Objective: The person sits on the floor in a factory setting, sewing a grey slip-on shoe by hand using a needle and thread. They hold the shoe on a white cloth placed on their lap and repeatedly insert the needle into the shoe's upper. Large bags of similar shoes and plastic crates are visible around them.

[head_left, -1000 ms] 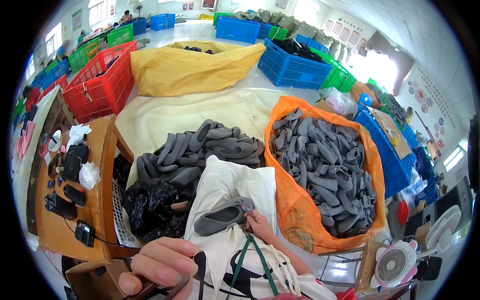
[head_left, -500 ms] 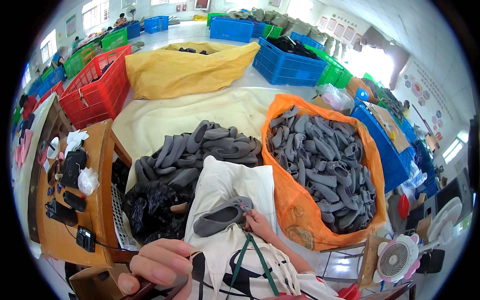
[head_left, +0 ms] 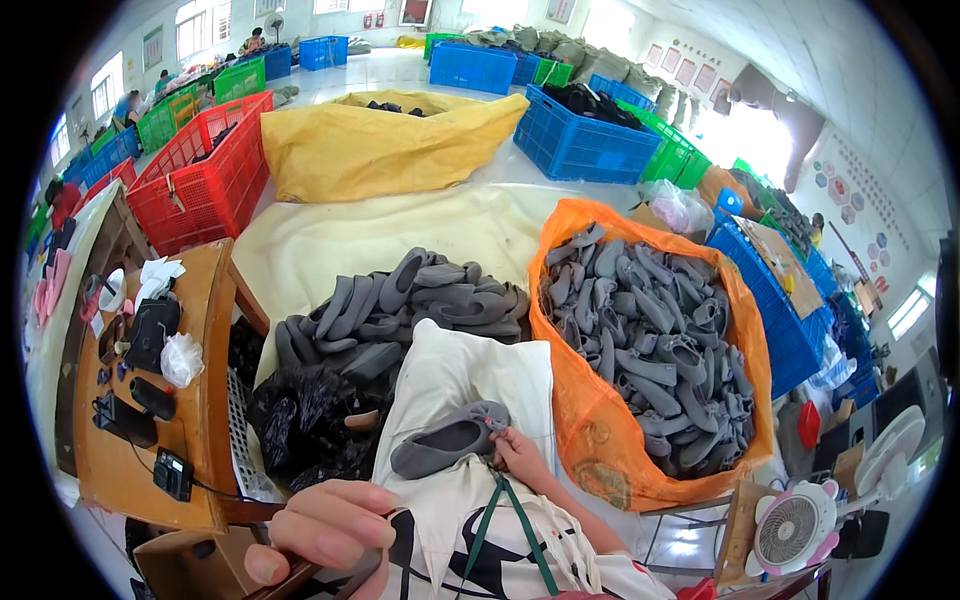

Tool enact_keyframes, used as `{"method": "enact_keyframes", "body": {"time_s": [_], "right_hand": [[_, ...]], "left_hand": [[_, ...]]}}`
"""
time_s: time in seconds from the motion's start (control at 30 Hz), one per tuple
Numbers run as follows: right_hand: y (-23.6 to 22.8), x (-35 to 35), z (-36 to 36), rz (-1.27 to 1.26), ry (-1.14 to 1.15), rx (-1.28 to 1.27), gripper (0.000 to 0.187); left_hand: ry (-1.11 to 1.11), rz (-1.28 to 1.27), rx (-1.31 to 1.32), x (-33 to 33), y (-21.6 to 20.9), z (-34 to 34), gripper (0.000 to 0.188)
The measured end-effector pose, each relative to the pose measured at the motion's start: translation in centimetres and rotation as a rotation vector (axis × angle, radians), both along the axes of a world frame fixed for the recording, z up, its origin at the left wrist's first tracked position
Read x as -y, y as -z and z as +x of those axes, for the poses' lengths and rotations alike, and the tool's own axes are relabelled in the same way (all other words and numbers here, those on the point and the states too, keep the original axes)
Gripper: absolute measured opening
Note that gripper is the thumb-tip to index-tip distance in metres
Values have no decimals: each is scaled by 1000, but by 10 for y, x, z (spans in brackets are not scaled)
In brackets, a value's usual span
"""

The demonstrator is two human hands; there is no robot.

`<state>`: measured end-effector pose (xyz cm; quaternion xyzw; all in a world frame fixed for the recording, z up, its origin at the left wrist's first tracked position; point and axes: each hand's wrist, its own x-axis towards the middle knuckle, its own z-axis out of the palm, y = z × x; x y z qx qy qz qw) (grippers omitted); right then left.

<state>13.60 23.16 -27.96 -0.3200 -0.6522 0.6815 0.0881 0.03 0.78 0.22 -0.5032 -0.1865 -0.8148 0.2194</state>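
Note:
A grey slip-on shoe (head_left: 450, 440) lies on the white cushion (head_left: 470, 365) across my lap, its opening facing up. My right hand (head_left: 522, 458) pinches the shoe's right end, where a small reddish spot shows near the fingertips. Close to the camera, at the lower left, my left hand (head_left: 335, 530) is raised with its fingers bent together. Anything between those fingertips is too small to make out. A white patterned apron (head_left: 440, 540) with dark green straps covers my lap.
Beyond the cushion lies a pile of grey shoes (head_left: 400, 300), beside a black plastic bag (head_left: 310, 430). An orange sack (head_left: 570, 440) full of similar shoes stands at right. A wooden table (head_left: 205, 350) is at left, a pink-and-white fan (head_left: 795, 530) at lower right.
The whole view has shifted slightly, with the room a little lower and to the right. Both hands keep nearly the same pose, and the shoe stays on the cushion.

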Motion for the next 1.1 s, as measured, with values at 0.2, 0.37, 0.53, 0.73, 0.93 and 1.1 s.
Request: {"method": "enact_keyframes", "body": {"time_s": [0.2,0.37,0.53,0.73,0.93,1.1], "right_hand": [[1,1,0,13,-1,-5,16],[5,0,0,2,-10,-8,16],[-5,2,0,-12,3,6,17],[-9,4,-2,26,-10,31,17],[2,2,1,-4,7,19,16],[8,0,-2,15,-13,5,15]], "left_hand": [[-39,-74,73,8,0,8,72],[-25,1,26,2,6,0,76],[-39,11,8,0,6,-1,77],[-39,-8,35,6,5,1,78],[-7,34,1,6,15,-8,84],[-29,31,5,8,11,-7,85]]}}
